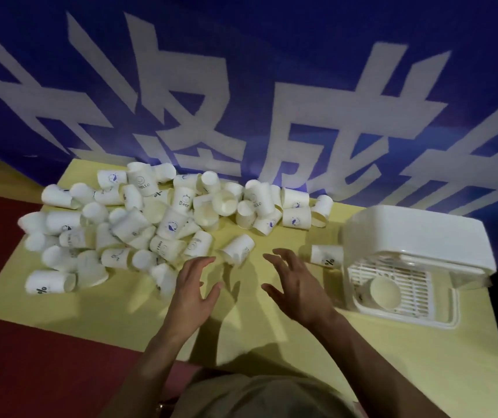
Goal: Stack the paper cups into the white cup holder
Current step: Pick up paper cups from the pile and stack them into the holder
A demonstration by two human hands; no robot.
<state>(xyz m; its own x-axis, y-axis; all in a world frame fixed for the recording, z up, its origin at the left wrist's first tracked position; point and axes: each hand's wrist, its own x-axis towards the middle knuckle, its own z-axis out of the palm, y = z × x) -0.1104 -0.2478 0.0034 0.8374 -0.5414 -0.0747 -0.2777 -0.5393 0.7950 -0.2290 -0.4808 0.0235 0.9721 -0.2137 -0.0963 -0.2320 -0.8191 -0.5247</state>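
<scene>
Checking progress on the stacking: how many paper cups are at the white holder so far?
2. One cup stands mouth-up on the grille tray of the white cup holder; another lies on its side against the holder's left wall. Any cups inside the housing would be hidden.

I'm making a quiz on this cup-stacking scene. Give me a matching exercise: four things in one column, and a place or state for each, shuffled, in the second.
Things
1. left hand
2. upright cup
3. percent-sign cup
4. white cup holder

Places or states
A. stands at the right end of the yellow cloth
B. lies on its side just left of the holder
C. open, fingers spread, holding nothing
D. sits mouth up on the slatted tray

Pairs: 1-C, 2-D, 3-B, 4-A
</scene>
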